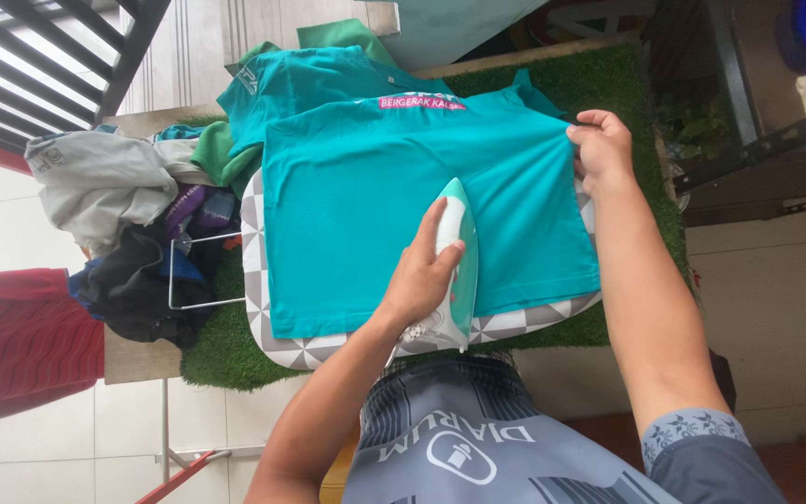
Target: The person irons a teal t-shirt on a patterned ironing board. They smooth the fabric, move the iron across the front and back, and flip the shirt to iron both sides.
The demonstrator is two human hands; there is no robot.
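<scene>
Two hands at work, both ours. Our left hand [419, 275] wraps its grip around the handle of the pale green iron [459, 266], fingers pressed together over it, so the soleplate sits flat on the teal shirt [394, 201]. Our right hand [601, 147] pinches the shirt's edge at the far side, thumb and fingers closed on the fabric, pulling it taut, likely so the cloth stays smooth under the iron.

We see the shirt spread across the ironing board [256, 271], which has a grey-and-white triangle cover and rests on a green turf mat [627, 84]. The iron stands near the middle of the shirt, toward our body.

A second teal shirt [305, 79] lies folded just beyond, partly under the one being pressed. A heap of mixed clothes [128, 219], grey, black and purple, sits at the board's end beside its wire iron rest [202, 271], apart from the pressed pieces. A red cloth [20, 341] lies further off.
</scene>
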